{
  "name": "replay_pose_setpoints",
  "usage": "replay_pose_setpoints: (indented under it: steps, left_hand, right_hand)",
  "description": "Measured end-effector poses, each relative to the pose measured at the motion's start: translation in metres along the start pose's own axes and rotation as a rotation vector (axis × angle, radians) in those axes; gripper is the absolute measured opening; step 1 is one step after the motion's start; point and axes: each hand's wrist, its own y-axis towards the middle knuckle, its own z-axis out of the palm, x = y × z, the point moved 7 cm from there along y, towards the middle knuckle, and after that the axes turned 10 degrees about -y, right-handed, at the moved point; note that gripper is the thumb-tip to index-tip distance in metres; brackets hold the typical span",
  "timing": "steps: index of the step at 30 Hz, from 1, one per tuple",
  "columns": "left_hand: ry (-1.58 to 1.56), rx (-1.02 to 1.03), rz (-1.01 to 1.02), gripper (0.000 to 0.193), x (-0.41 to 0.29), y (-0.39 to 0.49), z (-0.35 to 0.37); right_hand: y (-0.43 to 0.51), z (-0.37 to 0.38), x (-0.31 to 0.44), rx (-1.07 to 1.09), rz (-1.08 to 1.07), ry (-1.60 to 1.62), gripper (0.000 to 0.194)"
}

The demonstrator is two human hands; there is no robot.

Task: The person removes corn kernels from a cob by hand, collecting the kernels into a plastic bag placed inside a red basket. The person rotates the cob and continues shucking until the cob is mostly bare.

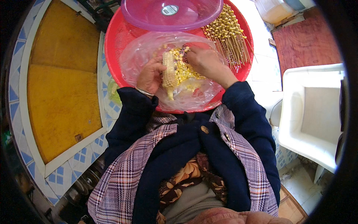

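My left hand [151,75], with a metal bangle at its wrist, holds a stripped corn cob [169,71] nearly upright in the picture. Loose yellow corn kernels [186,70] lie to the right of the cob in a clear plastic bag [134,60]. The bag rests in a round red plastic basket [113,44]. Over the kernels, at the upper right of the bag, is my right hand [205,63], its fingers bent near a few kernels; whether they pinch one cannot be seen.
A purple translucent basin [173,18] overlaps the basket's far side. Thin sticks with yellow tips [230,36] lie at the basket's right. A yellow panel in a pale frame [64,92] is at left. On the right are a white plastic tub [291,112] and a reddish wooden board [304,42].
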Motion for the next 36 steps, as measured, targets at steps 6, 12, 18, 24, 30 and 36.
replay_pose_setpoints:
  steps: [6,12,18,24,30,36]
  left_hand:
    - [0.036,-0.047,0.010,0.054,0.001,0.003,-0.007]
    - [0.174,-0.042,0.259,0.046,-0.012,0.002,-0.002]
    - [0.648,-0.153,0.426,0.044,-0.026,0.000,0.002]
    - [1.590,-0.121,0.883,0.043,-0.031,-0.017,0.043]
    - [1.767,0.543,0.959,0.043,0.025,-0.038,0.098]
    - [1.788,0.697,0.552,0.032,0.068,-0.043,0.095]
  right_hand:
    - [-0.057,-0.049,-0.031,-0.235,0.274,0.518,0.006]
    - [-0.139,-0.067,-0.071,-0.348,0.529,0.679,0.006]
    - [-0.207,-0.054,-0.100,-0.348,0.752,0.547,0.009]
    - [-0.237,-0.032,-0.107,-0.249,0.927,0.490,0.012]
    - [-0.203,-0.059,-0.080,-0.427,0.655,0.315,0.014]
    - [-0.169,-0.074,-0.054,-0.437,0.474,0.208,0.019]
